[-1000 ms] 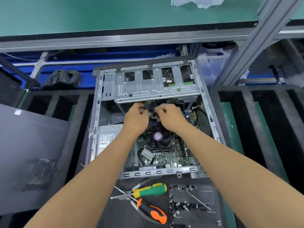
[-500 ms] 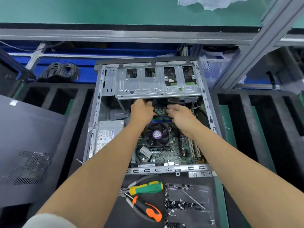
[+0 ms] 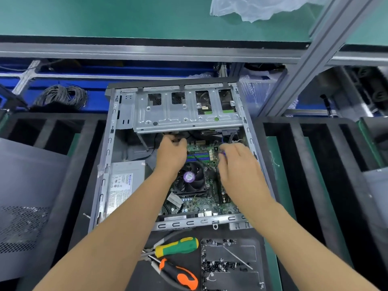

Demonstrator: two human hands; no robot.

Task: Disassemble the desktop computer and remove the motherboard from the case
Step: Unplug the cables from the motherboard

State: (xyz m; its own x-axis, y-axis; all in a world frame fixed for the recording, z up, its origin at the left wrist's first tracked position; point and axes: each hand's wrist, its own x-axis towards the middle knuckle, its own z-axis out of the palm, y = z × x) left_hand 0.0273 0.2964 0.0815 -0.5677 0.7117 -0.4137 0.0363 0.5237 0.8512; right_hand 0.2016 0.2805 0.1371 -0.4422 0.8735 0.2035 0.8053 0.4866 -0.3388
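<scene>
one case (image 3: 109,143), two hands (image 3: 171,156), two screwdrivers (image 3: 177,247)

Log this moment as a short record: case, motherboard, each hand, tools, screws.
case: computer case lies open, side panel off, drive cage across its far end
motherboard: motherboard in the case, fan and power supply in place
left hand: left hand reaches under the drive cage, fingers curled; what they hold is hidden
right hand: right hand pinches a small blue connector over the board
tools: green screwdriver and orange-handled pliers in front of the case
screws: loose screws in the black tray
</scene>
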